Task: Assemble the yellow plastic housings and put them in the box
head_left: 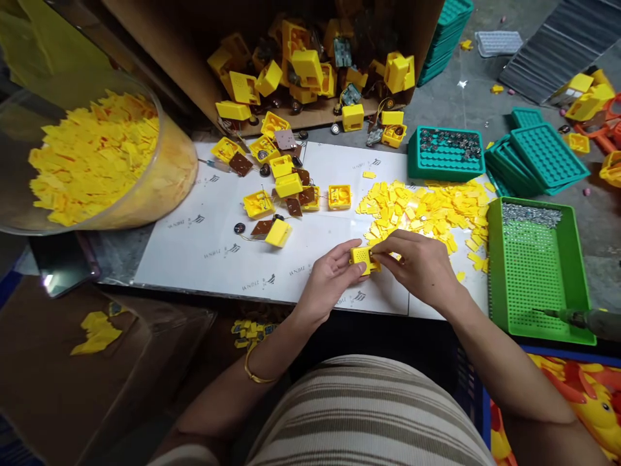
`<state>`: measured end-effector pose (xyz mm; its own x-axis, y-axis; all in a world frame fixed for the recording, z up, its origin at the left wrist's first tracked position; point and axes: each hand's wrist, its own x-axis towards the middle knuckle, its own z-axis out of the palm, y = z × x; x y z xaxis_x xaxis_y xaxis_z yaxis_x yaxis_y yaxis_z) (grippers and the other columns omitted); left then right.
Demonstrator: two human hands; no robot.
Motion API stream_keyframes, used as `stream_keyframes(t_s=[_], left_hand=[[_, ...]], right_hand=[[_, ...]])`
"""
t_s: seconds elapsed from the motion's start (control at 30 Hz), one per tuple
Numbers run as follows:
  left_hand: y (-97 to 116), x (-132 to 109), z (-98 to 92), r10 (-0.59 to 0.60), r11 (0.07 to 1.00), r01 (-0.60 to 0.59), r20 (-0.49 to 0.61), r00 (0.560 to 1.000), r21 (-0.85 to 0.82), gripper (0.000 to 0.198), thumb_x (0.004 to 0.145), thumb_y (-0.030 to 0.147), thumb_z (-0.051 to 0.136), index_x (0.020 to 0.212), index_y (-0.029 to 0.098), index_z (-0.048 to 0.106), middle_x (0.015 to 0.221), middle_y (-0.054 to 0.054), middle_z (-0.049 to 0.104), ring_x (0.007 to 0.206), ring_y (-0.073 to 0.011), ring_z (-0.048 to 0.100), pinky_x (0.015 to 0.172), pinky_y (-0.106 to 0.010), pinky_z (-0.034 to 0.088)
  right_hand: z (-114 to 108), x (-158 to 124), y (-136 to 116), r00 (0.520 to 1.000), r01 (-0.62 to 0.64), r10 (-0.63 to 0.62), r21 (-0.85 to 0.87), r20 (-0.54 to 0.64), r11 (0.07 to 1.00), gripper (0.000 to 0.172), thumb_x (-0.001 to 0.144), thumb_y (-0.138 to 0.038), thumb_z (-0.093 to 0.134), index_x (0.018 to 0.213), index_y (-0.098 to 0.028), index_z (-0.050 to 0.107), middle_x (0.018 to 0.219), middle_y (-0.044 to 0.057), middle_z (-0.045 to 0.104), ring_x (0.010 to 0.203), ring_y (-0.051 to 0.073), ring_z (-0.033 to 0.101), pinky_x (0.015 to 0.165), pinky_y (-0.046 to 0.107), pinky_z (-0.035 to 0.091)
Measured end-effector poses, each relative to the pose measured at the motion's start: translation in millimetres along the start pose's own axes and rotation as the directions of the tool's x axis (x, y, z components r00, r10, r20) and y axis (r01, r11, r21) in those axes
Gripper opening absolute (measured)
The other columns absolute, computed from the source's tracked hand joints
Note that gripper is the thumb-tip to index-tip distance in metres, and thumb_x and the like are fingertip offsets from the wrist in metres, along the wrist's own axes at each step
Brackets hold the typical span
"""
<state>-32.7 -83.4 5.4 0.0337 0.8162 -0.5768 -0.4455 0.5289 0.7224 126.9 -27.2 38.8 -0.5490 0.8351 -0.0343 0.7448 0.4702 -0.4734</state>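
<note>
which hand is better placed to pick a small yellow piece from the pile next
Probably the right hand: it is closer to the pile of small yellow pieces, while the left hand holds the perforated yellow case.

left grip (330,278): curled in a pinch | right grip (418,260): pinching, back upward | forearms (495,349): angled inward

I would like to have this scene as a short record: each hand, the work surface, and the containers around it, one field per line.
Left hand: left hand holds a small yellow box
Right hand: right hand has its fingertips at the box's edge; anything pinched there is unclear
Surface: white board
On surface: yellow pieces; yellow housings with wires
Left container: clear tub, yellow scraps inside
Right container: green basket, small metal parts at far end
Behind: cardboard box holding more housings
</note>
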Motion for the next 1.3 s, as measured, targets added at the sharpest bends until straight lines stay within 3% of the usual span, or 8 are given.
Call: stream_keyframes(t_s=[0.13,0.27,0.5,0.6,0.67,0.8,1.13,1.3], left_hand=[[-1.5,-2.1,1.2,-0.037,0.999,0.037,0.009,0.999,0.037,0.053,0.068,0.023,0.077,0.117,0.016,0.061,0.107,-0.008,0.07,0.087,-0.0165,0.068,0.077,-0.029,0.055],[0.4,-6.8,0.8,-0.045,0.993,0.039,0.054,0.997,0.11,0.051,0.067,0.024,0.078,0.115,0.015,0.062,0.105,-0.009,0.071,0.085,-0.0174,0.068,0.075,-0.028,0.055],[2.2,-10.2,0.5,-0.042,0.981,0.007,0.178,0.983,0.192,0.045,0.066,0.022,0.078,0.109,0.015,0.065,0.103,-0.008,0.072,0.091,-0.0187,0.068,0.081,-0.027,0.053],[1.0,-5.8,0.9,-0.117,0.988,0.103,0.133,0.984,0.111,0.044,0.067,0.022,0.078,0.108,0.015,0.063,0.103,-0.008,0.071,0.089,-0.0179,0.068,0.076,-0.024,0.054],[1.1,-2.2,1.9,-0.182,0.983,0.18,0.089,0.979,0.031,0.045,0.067,0.02,0.077,0.109,0.015,0.06,0.099,-0.007,0.071,0.085,-0.0172,0.069,0.073,-0.025,0.055],[2.8,2.9,6.1,-0.241,0.968,0.242,0.032,0.97,-0.063,0.044,0.068,0.012,0.074,0.108,0.015,0.055,0.099,-0.009,0.069,0.088,-0.019,0.069,0.073,-0.025,0.057],[0.4,7.5,14.4,-0.268,0.957,0.275,0.084,0.96,-0.092,0.036,0.075,0.011,0.068,0.111,0.014,0.063,0.109,-0.011,0.067,0.092,-0.0177,0.067,0.074,-0.024,0.057],[-1.5,8.1,16.1,-0.248,0.96,0.255,0.068,0.966,-0.116,0.029,0.078,0.017,0.065,0.107,0.014,0.063,0.101,-0.01,0.068,0.086,-0.0166,0.066,0.067,-0.024,0.058]], right_hand=[[-5.6,0.7,-3.0,0.991,-0.054,0.063,-0.084,0.114,0.995,0.014,0.086,-0.024,0.057,0.081,-0.023,0.07,0.084,0.001,0.07,0.075,0.017,0.063,0.054,0.027,0.029],[-9.3,7.0,12.9,0.967,-0.138,0.096,0.168,0.235,0.976,0.003,0.077,-0.023,0.066,0.075,-0.021,0.064,0.075,-0.002,0.067,0.071,0.014,0.06,0.06,0.025,0.036],[2.9,8.3,29.5,0.85,-0.358,-0.107,0.716,0.515,0.598,0.025,0.072,-0.022,0.065,0.092,-0.02,0.051,0.09,-0.001,0.059,0.063,0.01,0.057,0.057,0.024,0.046],[1.9,5.3,32.2,0.917,-0.255,-0.07,0.712,0.392,0.654,0.025,0.073,-0.024,0.066,0.096,-0.02,0.056,0.094,0.001,0.062,0.068,0.011,0.058,0.061,0.025,0.048],[-2.9,5.2,42.0,0.982,-0.172,0.084,0.627,0.168,0.76,0.023,0.076,-0.028,0.066,0.097,-0.02,0.061,0.098,0.003,0.065,0.074,0.013,0.06,0.068,0.028,0.05],[-12.0,9.6,72.8,0.909,-0.246,0.3,0.208,-0.29,0.947,0.015,0.085,-0.026,0.055,0.09,-0.021,0.068,0.091,0.005,0.067,0.077,0.017,0.062,0.074,0.034,0.047],[-9.1,17.0,87.2,0.948,-0.299,0.273,-0.173,-0.162,0.938,0.023,0.083,-0.022,0.05,0.092,-0.018,0.071,0.09,0.01,0.069,0.075,0.021,0.061,0.063,0.034,0.043],[-10.8,7.5,84.1,0.929,-0.237,0.262,0.122,-0.263,0.964,0.023,0.084,-0.024,0.052,0.096,-0.018,0.07,0.093,0.009,0.07,0.082,0.021,0.064,0.068,0.034,0.049]])
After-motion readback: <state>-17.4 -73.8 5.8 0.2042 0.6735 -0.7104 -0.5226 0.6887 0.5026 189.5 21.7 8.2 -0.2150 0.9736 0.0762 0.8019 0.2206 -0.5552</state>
